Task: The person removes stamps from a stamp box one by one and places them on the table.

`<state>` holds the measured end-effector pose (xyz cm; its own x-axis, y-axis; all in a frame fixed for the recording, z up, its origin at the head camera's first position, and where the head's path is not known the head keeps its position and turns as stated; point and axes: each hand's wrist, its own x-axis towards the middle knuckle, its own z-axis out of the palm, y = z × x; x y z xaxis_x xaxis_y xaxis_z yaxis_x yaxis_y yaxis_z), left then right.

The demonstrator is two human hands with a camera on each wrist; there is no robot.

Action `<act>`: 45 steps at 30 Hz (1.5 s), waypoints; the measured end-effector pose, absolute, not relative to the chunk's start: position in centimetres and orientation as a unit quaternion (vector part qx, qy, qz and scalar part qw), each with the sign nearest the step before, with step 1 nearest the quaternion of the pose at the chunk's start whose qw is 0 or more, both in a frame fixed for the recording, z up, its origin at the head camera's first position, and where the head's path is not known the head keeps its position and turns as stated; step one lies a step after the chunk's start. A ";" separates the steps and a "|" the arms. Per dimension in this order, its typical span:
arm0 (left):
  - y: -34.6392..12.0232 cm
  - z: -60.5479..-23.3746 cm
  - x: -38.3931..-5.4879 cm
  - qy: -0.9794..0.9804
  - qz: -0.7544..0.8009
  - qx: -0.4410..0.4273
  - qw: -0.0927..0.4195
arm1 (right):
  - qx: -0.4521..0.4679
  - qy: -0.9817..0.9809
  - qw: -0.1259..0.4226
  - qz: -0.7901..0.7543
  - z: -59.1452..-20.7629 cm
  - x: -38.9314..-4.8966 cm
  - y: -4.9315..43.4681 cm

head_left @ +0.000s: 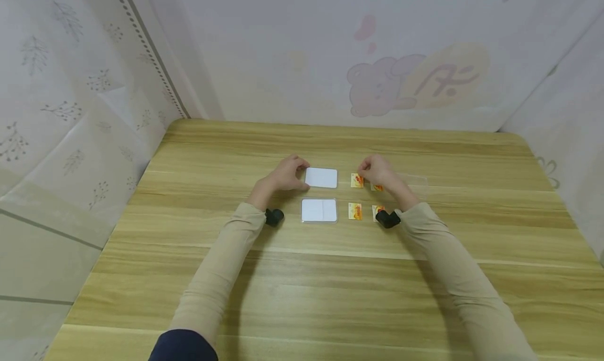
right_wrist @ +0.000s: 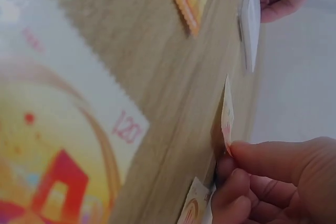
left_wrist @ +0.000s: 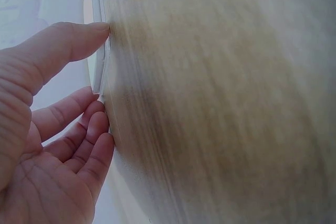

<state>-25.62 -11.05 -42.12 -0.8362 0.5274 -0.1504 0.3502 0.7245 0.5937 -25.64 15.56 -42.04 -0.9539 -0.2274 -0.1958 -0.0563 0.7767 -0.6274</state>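
My left hand (head_left: 286, 174) holds the left end of a flat, clear-edged case with a white face (head_left: 321, 178). Its thumb (left_wrist: 79, 40) lies at one edge and the index finger at a corner. Between thumb and fingertips, my right hand (head_left: 379, 171) pinches a small yellow and red postage stamp (right_wrist: 227, 114), which stands tilted up from the table in the right wrist view. Another stamp (head_left: 376, 187) lies partly hidden under that hand. Nearer to me are a second white-faced case (head_left: 319, 211) and two more stamps, one (head_left: 355, 211) in full sight, the other partly behind the right wrist camera.
A thin transparent sheet (head_left: 417, 180) lies on the wooden table (head_left: 311, 287) beyond the right wrist. Black cameras (head_left: 388, 219) are worn on both wrists. Pale printed curtains (head_left: 264, 51) hang around the table's back and sides.
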 end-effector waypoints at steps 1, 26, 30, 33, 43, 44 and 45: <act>-11.0 -42.1 -25.6 0.916 0.282 0.242 0.155 | -0.079 0.937 0.127 -0.317 -42.0 -25.6 15.5; -7.9 -40.5 -25.7 0.901 0.321 0.255 0.141 | -0.084 0.937 0.042 -0.335 -41.7 -24.2 17.5; -6.4 -40.0 -25.8 0.894 0.329 0.276 0.129 | -0.078 0.932 0.037 -0.351 -41.2 -23.6 18.3; -5.5 -39.8 -25.8 0.892 0.329 0.286 0.120 | -0.080 0.929 0.031 -0.361 -41.0 -23.3 18.8; -2.9 -40.1 -25.8 0.882 0.346 0.300 0.113 | -0.091 0.919 0.027 -0.382 -40.8 -22.2 20.9; -2.6 -40.1 -25.8 0.880 0.348 0.301 0.115 | -0.091 0.919 0.027 -0.382 -40.8 -22.1 21.1; -2.3 -40.1 -25.7 0.880 0.346 0.303 0.115 | -0.092 0.918 0.029 -0.385 -40.8 -22.0 21.4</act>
<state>-25.74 -2.27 -40.14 -0.7902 0.6127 0.0078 0.4539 0.5767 0.6792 -21.97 21.39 -40.80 -0.9815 -0.1904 0.0180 -0.1461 0.6861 -0.7127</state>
